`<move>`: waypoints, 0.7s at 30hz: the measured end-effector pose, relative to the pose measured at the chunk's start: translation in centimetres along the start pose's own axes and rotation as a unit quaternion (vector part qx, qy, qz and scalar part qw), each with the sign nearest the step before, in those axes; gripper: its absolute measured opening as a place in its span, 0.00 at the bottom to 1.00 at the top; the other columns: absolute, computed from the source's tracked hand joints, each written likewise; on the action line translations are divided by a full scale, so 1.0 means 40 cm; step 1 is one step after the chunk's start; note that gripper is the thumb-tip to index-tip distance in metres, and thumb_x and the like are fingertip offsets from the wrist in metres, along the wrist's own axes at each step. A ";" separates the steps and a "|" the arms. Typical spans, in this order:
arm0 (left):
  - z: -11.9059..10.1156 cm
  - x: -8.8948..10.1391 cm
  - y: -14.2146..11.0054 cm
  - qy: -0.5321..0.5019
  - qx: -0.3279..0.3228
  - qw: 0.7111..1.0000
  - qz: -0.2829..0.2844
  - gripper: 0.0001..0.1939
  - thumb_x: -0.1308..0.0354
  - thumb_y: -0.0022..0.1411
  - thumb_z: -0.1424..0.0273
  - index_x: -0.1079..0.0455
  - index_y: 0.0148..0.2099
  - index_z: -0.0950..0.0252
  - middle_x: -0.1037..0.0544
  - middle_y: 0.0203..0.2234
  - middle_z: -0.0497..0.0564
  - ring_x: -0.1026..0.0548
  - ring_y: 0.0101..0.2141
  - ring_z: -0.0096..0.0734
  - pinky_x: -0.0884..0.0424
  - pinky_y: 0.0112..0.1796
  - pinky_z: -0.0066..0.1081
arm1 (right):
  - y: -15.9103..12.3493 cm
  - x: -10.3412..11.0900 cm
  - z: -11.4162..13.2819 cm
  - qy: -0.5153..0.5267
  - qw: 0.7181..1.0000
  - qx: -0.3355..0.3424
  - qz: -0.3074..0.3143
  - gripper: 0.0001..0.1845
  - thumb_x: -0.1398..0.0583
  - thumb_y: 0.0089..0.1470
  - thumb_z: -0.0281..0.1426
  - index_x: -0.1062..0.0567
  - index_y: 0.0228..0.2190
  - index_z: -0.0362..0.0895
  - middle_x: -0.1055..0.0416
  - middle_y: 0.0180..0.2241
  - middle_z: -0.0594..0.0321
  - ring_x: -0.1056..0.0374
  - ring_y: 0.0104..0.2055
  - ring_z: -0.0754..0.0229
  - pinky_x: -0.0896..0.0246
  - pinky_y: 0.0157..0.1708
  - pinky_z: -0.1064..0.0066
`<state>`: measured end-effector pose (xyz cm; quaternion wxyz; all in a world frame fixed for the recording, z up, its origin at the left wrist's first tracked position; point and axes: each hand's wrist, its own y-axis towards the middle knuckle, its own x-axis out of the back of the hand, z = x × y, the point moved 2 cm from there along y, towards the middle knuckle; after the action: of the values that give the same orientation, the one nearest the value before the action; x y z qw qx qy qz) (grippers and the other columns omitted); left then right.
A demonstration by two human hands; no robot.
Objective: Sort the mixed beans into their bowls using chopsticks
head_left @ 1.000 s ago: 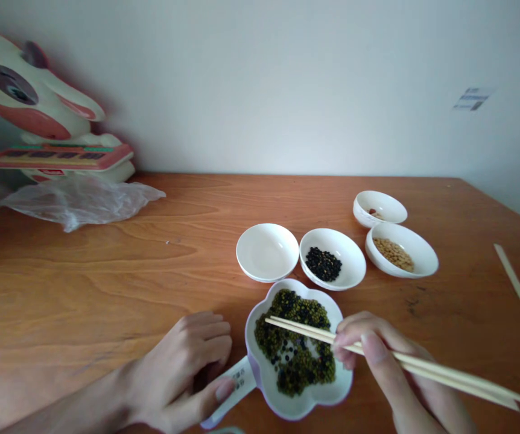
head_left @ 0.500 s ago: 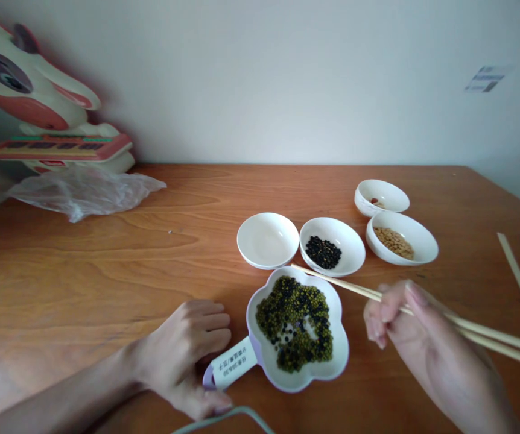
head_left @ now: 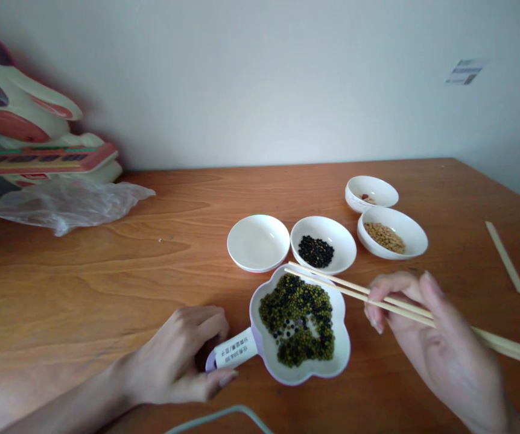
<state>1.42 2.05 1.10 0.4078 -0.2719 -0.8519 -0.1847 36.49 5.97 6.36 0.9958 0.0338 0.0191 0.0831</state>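
Chopsticks are gripped by my right hand. Their tips are slightly apart over the far rim of a white flower-shaped dish, with no bean visible between them. Mixed green and black beans lie in the dish. Its short purple-edged handle with a white printed label points toward my left hand. That hand is open around the handle's end, thumb below and bent fingers above; whether it touches is unclear. A white bowl just beyond the dish contains black beans.
Left of the black-bean bowl stands an empty white bowl. Tan beans fill part of another bowl, behind which a bowl has a few reddish bits. A pale strip, plastic bag and cow toy keyboard lie farther out.
The chopstick tips have spread apart near the dish's far rim. My left thumb has moved up closer to the handle. The view has shifted slightly to the right.
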 end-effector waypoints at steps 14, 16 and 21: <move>-0.006 0.008 0.000 0.004 -0.021 1.000 0.009 0.10 0.44 0.69 0.67 0.39 0.34 0.61 0.30 0.27 0.48 0.34 0.28 0.32 0.44 0.30 0.35 | -0.026 0.009 0.003 -0.179 0.983 0.033 -0.014 0.25 0.51 0.74 0.43 0.22 0.31 0.50 0.27 0.31 0.62 0.30 0.37 0.58 0.33 0.38 0.72; -0.004 0.007 -0.001 -0.001 -0.023 1.000 0.010 0.09 0.45 0.70 0.68 0.38 0.35 0.61 0.30 0.27 0.48 0.34 0.28 0.32 0.43 0.30 0.35 | -0.036 0.007 0.010 -0.193 0.980 0.039 -0.028 0.26 0.50 0.73 0.45 0.23 0.27 0.50 0.26 0.31 0.60 0.29 0.40 0.56 0.32 0.36 0.72; 0.000 0.008 -0.007 -0.018 -0.005 1.000 0.013 0.09 0.46 0.71 0.69 0.38 0.35 0.61 0.29 0.28 0.48 0.33 0.28 0.31 0.40 0.30 0.34 | -0.068 0.011 0.010 -0.229 0.972 0.019 -0.057 0.24 0.47 0.71 0.47 0.22 0.27 0.51 0.25 0.32 0.58 0.28 0.38 0.53 0.30 0.36 0.69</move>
<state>1.06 1.92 1.34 0.3935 -0.2885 -0.8544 -0.1785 37.38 3.33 6.55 0.9760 0.0696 -0.2056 0.0163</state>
